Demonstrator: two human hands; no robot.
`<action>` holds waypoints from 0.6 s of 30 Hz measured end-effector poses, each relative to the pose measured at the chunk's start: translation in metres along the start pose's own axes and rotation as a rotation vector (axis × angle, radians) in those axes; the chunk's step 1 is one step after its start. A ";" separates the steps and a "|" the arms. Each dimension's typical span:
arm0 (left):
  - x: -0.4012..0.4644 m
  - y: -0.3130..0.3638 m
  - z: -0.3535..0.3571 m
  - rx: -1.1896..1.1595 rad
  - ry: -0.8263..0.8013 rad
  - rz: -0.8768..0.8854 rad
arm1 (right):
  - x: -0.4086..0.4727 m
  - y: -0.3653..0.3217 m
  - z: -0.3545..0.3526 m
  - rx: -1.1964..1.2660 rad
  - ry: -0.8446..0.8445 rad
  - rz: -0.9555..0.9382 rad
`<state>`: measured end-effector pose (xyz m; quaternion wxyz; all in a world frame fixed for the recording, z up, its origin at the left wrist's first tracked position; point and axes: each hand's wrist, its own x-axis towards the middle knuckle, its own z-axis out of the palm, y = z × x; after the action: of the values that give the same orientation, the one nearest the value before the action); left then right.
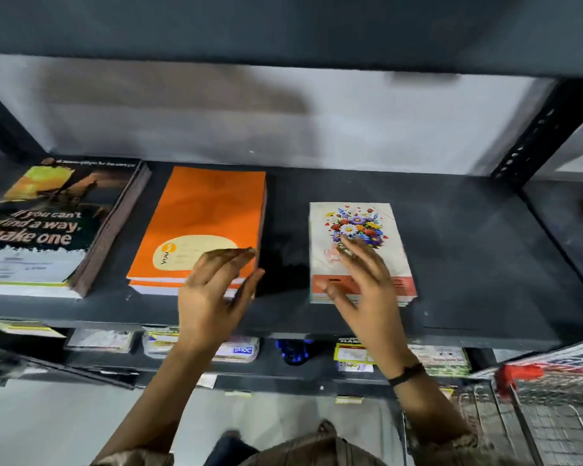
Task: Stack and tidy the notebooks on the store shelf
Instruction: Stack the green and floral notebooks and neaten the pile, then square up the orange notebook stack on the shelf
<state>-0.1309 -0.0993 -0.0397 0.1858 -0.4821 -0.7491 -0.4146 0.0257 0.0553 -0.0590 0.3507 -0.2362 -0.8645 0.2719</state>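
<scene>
Three piles of notebooks lie on the dark shelf. A dark pile with a white slogan sits at the left. An orange pile lies in the middle. A smaller pile with a flower cover rests to the right. My left hand hovers over the near right corner of the orange pile, fingers spread, holding nothing. My right hand is open above the lower half of the flower pile, covering part of its cover. A dark band circles my right wrist.
A metal shopping cart with a red handle stands at the lower right. The shelf below holds small packets and a blue object. A perforated black upright borders the shelf on the right. The upper shelf board hangs overhead.
</scene>
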 end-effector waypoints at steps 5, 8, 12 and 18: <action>0.008 -0.055 -0.058 0.114 -0.036 -0.123 | 0.011 -0.060 0.066 0.120 -0.180 0.068; 0.001 -0.107 -0.077 0.118 -0.260 -0.289 | 0.012 -0.077 0.098 0.143 -0.216 0.154; -0.011 -0.146 -0.084 -0.095 -0.460 -0.369 | 0.008 -0.082 0.118 0.144 -0.122 0.205; -0.010 -0.161 -0.087 -0.224 -0.402 -0.293 | 0.002 -0.087 0.124 0.167 -0.068 0.287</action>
<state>-0.2777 -0.2055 -0.0664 -0.0829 -0.4589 -0.7822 -0.4131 -0.0856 -0.0453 -0.0779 0.2972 -0.3179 -0.8075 0.3981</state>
